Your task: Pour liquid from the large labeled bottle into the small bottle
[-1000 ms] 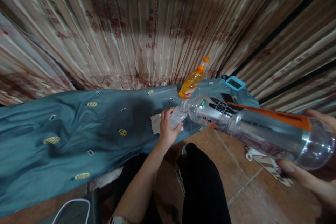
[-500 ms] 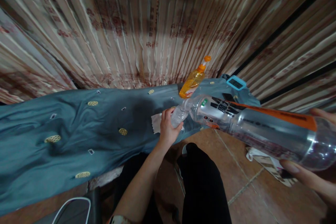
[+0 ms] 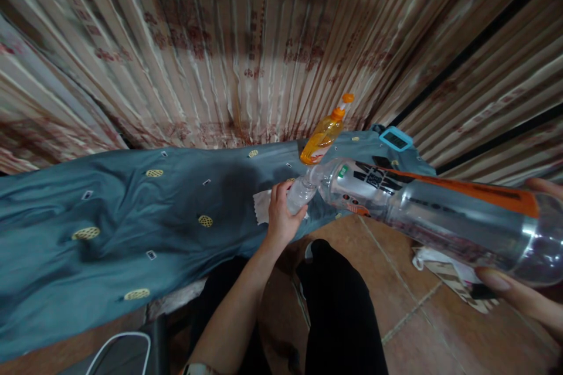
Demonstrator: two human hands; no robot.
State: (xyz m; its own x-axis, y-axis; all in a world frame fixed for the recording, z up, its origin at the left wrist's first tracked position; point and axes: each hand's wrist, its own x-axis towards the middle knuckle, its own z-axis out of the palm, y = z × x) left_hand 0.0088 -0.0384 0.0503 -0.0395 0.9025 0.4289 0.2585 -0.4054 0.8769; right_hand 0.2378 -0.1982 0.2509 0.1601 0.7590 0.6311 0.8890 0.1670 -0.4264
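My right hand (image 3: 519, 293) grips the base of a large clear plastic bottle (image 3: 422, 211) with an orange and black label, tipped on its side so its neck points left. The neck meets a small clear container (image 3: 299, 194) that my left hand (image 3: 281, 217) holds upright at the near edge of a table draped in a blue-grey cloth (image 3: 132, 228). A white tissue (image 3: 261, 206) lies on the cloth just left of my left hand. Whether liquid is flowing is too blurred to tell.
An orange bottle with an orange cap (image 3: 323, 135) stands behind the small container. A blue-framed digital device (image 3: 394, 139) lies at the table's right end. Striped curtains (image 3: 246, 41) hang behind. Brown floor tiles (image 3: 396, 299), my dark-trousered legs and a white cable (image 3: 118, 345) are below.
The big bottle's base has drifted slightly right and up with my right hand. My left hand and the small container have stayed put.
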